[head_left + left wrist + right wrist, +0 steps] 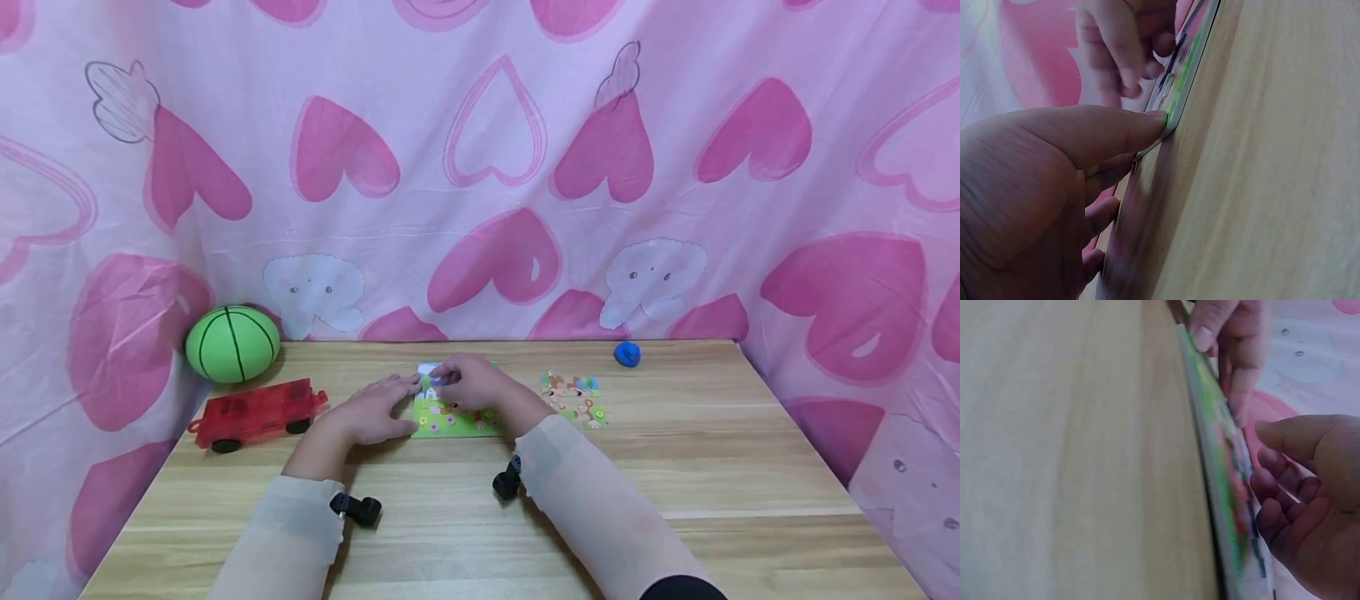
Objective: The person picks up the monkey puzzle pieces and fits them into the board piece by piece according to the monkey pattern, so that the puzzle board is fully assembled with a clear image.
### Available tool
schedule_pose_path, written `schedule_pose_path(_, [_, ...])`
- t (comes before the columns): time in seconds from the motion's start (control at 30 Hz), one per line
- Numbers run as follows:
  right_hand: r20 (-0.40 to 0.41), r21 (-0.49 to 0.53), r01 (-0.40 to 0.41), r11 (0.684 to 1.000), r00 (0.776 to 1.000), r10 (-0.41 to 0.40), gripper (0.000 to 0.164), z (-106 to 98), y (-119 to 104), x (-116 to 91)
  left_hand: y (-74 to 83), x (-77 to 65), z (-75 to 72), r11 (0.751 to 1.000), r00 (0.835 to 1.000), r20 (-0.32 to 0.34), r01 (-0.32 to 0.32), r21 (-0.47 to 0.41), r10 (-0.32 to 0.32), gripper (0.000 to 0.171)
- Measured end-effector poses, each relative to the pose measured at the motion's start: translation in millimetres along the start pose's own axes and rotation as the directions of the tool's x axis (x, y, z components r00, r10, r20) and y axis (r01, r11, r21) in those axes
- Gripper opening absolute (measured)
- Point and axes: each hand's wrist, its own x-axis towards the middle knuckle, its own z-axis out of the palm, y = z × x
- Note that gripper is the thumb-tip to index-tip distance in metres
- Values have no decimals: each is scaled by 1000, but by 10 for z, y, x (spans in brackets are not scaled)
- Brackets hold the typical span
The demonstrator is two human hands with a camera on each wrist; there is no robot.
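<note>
A jigsaw puzzle board (453, 427) with a green, flowered picture lies on the table before me. At its left edge rests my left hand (372, 408), fingers spread along the side. The left thumb (1147, 127) touches the board's near corner in the left wrist view. Over the upper left of the picture hovers my right hand (480, 383), its fingers bent loosely downward. In the right wrist view, the right thumb (1291, 434) is apart from the curled fingers, and no piece shows between them. Part of the board is hidden beneath this hand.
Several puzzle pieces (588, 411) lie together right of the board. A small blue object (627, 354) sits at the table's back right. A red toy car (258, 412) and a green ball (232, 343) stand at left. A pink heart-patterned curtain (495, 258) hangs behind.
</note>
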Motion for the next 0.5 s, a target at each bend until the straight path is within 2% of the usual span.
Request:
schedule_pose_path(0.13, [-37, 61, 30, 998, 999, -27, 35, -125, 1, -116, 4, 0, 3, 1000, 1000, 3, 0, 2, 0, 78])
schedule_pose_path(0.27, [-93, 37, 85, 996, 992, -81, 34, -284, 65, -266, 18, -7, -5, 1000, 1000, 4, -10, -3, 10, 78])
schedule_pose_path(0.5, [-165, 65, 67, 996, 985, -55, 29, -567, 228, -575, 47, -30, -23, 1000, 1000, 5, -12, 4, 12, 77])
